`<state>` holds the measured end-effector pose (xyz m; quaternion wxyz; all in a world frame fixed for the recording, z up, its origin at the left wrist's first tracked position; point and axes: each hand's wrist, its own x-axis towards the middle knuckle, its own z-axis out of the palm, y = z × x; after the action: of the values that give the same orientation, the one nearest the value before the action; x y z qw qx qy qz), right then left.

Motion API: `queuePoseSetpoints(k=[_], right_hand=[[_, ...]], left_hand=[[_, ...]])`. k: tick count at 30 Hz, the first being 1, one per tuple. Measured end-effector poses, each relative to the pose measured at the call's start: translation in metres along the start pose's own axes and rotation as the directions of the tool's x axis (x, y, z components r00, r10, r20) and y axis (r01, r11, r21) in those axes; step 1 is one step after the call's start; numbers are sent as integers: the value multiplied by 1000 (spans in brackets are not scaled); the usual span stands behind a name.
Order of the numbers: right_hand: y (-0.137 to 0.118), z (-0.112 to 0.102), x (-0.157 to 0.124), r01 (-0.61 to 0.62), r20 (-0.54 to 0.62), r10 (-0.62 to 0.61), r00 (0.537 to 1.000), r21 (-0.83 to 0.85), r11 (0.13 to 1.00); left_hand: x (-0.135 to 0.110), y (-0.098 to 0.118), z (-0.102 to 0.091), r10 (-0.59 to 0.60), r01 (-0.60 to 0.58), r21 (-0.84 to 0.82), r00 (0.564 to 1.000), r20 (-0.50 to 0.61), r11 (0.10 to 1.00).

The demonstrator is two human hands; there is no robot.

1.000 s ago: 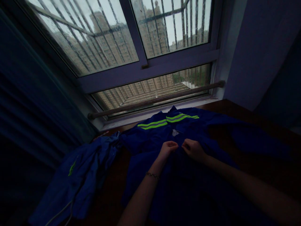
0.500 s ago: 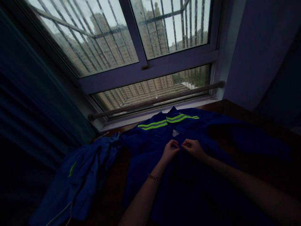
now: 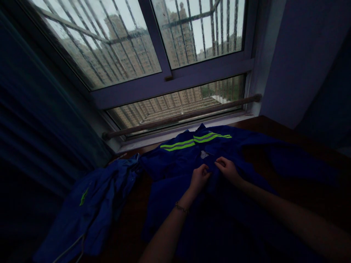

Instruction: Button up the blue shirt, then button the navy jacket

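A blue jacket (image 3: 170, 197) with yellow-green and grey reflective stripes lies spread out, collar toward the window. My left hand (image 3: 199, 178) is closed at the middle of its front, fingertips pinched on the dark cloth. Slightly higher and to the right, my right hand (image 3: 227, 168) has thumb and forefinger pressed together just above the jacket. Whatever is in that pinch is too small and dark to make out. Just beyond the fingers, a small whitish piece (image 3: 204, 155) rests on the jacket, with a thin line running right from it.
The jacket lies on a dark brown wooden surface (image 3: 128, 219). At the left is a second, crumpled blue garment (image 3: 95, 204) with a pale cord. A rusty rail (image 3: 181, 117) crosses the barred window behind. A dark curtain (image 3: 41, 109) hangs at left. The light is dim.
My right hand has moved up and a little right, widening the gap between the hands. My left hand has turned slightly and stays near the same spot. The jacket lies as before.
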<state>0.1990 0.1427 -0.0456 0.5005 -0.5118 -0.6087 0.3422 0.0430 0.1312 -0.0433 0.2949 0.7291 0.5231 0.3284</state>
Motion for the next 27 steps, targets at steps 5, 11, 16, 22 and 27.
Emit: queuePoseSetpoints(k=[5, 11, 16, 22, 27], right_hand=[[4, -11, 12, -74, -204, 97, 974, 115, 991], [13, -10, 17, -182, -189, 214, 958, 177, 967], [15, -9, 16, -192, -172, 219, 960, 161, 968], [15, -8, 15, -168, -187, 191, 963, 133, 977], [8, -11, 14, -138, -226, 158, 961, 98, 986]], left_hand=[[14, -1, -41, -56, 70, 30, 939, -339, 997], [25, -20, -87, -279, 307, 15, 882, -381, 951], [11, 13, -80, -149, 223, 137, 899, -412, 965], [-6, 41, -52, -224, 221, 171, 975, -3, 960], [-2, 10, -22, -316, 317, 27, 930, 187, 948]])
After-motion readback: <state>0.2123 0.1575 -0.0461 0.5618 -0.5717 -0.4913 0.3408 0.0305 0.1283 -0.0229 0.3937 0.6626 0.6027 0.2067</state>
